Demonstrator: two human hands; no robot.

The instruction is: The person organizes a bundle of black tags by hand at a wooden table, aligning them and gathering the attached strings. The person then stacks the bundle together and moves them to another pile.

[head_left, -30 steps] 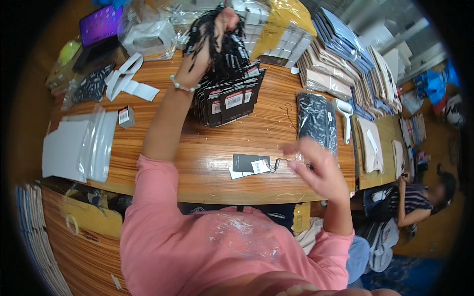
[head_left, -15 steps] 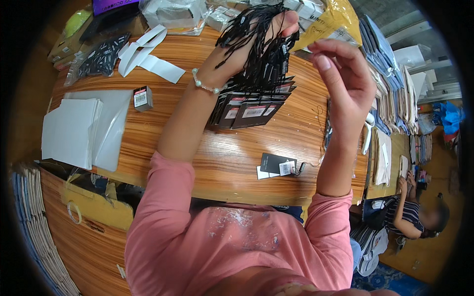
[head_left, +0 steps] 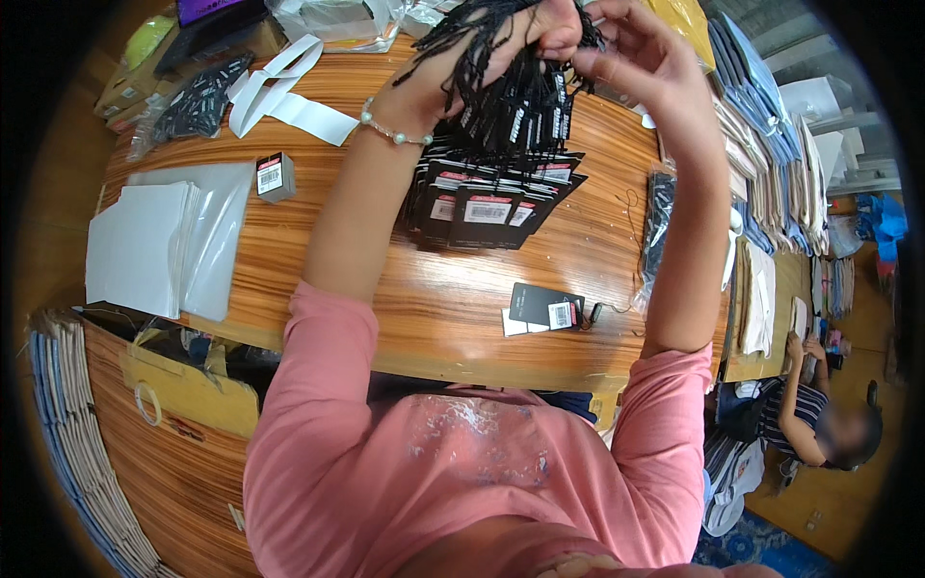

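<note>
1. The striped wooden tabletop (head_left: pixel 443 279) spreads beneath the tag bundle (head_left: pixel 496 193).
2. The tag bundle is a thick, slightly fanned stack of black cards; its front ones carry white barcode labels (head_left: pixel 488 211) topped with red.
3. The black cords (head_left: pixel 482 24), tangled, gather above the tag bundle, with dark, pale-marked pieces (head_left: pixel 520 127) among them.
4. The left hand (head_left: pixel 501 53), just beyond the tag bundle, is closed around the black cords, strands spilling over its back.
5. The right hand (head_left: pixel 650 63), beyond the tag bundle and to its right, is half curled, thumb and fingers at the cords' edge; whether it pinches any, I cannot tell.
6. A loose black tag (head_left: pixel 533 303) lies over white cards (head_left: pixel 520 327), on the near side of the tag bundle.
7. A small grey box (head_left: pixel 277 178) sits left of the tag bundle, well apart.
</note>
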